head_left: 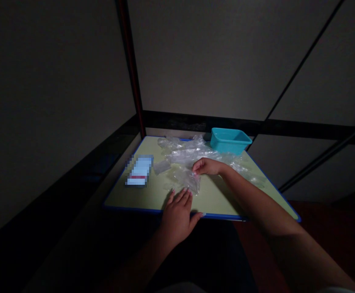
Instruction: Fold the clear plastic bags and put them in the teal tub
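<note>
A clear plastic bag [185,179] lies crumpled near the middle of the small table [217,205]. My right hand [206,167] pinches the bag at its upper right side, fingers closed together. My left hand [179,211] rests at the table's front edge with its fingers spread, the fingertips close to the bag's lower edge; whether they touch it I cannot tell. Behind the bag, more clear plastic [189,154] spreads across the tabletop in a crinkled heap. Just left of the bag lies a small greyish translucent piece [162,167].
At the back right of the table stands a turquoise plastic basin [231,142]. A pixelated bright rectangle, phone-like [140,171], lies on the left side. A blue rim borders the pale tabletop. Grey wall panels [202,57] rise close behind and to the left.
</note>
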The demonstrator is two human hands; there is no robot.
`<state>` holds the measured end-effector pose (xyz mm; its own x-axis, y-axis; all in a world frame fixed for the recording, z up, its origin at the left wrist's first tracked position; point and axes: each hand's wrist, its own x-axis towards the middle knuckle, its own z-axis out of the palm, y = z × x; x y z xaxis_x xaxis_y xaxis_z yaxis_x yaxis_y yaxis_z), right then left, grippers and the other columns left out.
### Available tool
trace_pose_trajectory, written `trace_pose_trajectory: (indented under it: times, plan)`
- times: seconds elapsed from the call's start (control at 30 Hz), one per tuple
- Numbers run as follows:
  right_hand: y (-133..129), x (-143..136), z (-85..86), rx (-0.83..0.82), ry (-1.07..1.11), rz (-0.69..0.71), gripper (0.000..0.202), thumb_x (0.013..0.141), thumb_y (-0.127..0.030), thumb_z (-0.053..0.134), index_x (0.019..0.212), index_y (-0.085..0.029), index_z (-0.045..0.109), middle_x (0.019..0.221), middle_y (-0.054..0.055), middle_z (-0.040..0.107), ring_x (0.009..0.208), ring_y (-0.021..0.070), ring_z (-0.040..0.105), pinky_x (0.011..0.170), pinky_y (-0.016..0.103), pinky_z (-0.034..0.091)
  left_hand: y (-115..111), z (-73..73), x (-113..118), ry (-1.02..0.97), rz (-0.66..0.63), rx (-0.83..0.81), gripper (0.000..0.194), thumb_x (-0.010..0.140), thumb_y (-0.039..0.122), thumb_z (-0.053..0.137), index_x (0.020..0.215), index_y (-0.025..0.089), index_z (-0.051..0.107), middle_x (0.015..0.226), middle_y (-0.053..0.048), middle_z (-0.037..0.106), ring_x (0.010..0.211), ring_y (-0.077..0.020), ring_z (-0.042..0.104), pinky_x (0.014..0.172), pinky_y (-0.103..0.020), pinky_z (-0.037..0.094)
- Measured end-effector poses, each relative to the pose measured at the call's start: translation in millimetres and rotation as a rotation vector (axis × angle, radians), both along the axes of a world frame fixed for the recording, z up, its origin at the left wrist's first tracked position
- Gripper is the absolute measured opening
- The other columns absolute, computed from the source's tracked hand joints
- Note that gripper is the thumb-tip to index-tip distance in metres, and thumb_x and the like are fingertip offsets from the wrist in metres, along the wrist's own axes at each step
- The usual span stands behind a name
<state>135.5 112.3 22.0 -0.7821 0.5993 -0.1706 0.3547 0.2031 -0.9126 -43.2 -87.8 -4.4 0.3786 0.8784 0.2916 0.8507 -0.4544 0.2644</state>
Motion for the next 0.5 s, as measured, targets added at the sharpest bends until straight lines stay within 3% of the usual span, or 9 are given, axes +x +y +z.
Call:
trace_pose_trajectory:
  times: [0.5]
  plan:
    - [-7, -16, 1.0, 0.023, -0.070, -0.033, 0.023, 0.059, -0.034, 0.071, 0.069, -0.013, 0.070, 0.058, -0.001, 0.065, 0.055, 0.0124, 0.056, 0.061, 0.025, 0.045, -1, -2.5, -1, 0.002, -0.003, -0.007, 0.057, 0.093, 0.054, 0.036, 0.132, 0.015, 0.052, 0.140, -0.009, 0.049, 0.133, -0.0241, 0.040, 0.116, -0.045, 0.019]
